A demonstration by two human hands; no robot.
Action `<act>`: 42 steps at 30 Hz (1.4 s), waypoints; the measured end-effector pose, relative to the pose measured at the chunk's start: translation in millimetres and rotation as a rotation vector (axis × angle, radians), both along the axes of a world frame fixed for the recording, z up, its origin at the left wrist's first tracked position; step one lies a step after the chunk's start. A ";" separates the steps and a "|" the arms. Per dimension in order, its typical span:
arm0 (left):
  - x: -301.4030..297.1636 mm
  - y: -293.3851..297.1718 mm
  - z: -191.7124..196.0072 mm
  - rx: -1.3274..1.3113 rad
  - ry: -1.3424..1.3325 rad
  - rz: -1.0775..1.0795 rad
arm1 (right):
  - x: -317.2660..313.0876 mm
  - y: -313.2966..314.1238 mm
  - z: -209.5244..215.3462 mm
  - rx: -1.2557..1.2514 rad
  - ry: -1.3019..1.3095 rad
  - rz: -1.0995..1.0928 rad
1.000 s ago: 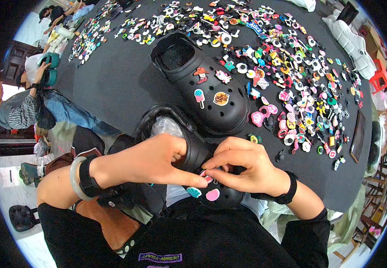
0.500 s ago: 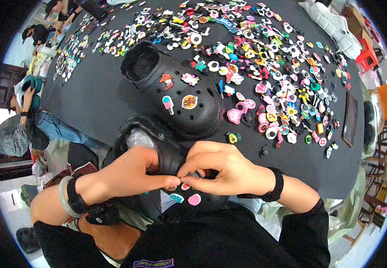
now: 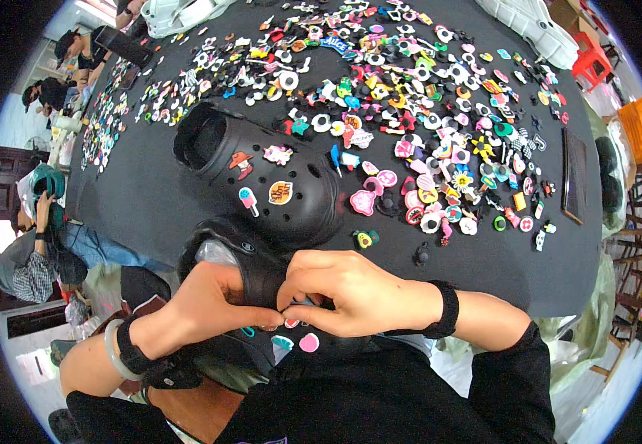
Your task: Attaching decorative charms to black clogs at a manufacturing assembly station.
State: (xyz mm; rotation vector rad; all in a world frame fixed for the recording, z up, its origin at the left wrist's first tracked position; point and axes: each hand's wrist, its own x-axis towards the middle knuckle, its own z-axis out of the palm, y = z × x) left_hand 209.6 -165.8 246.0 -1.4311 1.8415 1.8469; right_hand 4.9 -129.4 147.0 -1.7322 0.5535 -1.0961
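Note:
A black clog with clear plastic stuffing in its opening is in front of me, its toe towards my body. My left hand is closed around its side, thumb stretched across the upper. From the other side my right hand bends over the upper in a pinch; what lies between its fingertips is hidden. Both thumb tips meet beside a red-and-white charm. A teal shell charm and a pink charm show lower on the toe. Beyond stands a second black clog bearing several charms.
Many loose shoe charms lie across the dark table. An avocado charm lies near my right hand. White clogs stand at the far edge, a dark flat tray at the right. At left, another person holds a green clog.
The view has shifted, so the table things sit further left and the far clog lower. Both hands stay at the near clog, thumbs still together.

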 end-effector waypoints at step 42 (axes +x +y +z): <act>-6.3 20.4 3.3 0.039 -0.175 0.105 | -0.6 4.6 9.1 0.093 0.082 0.050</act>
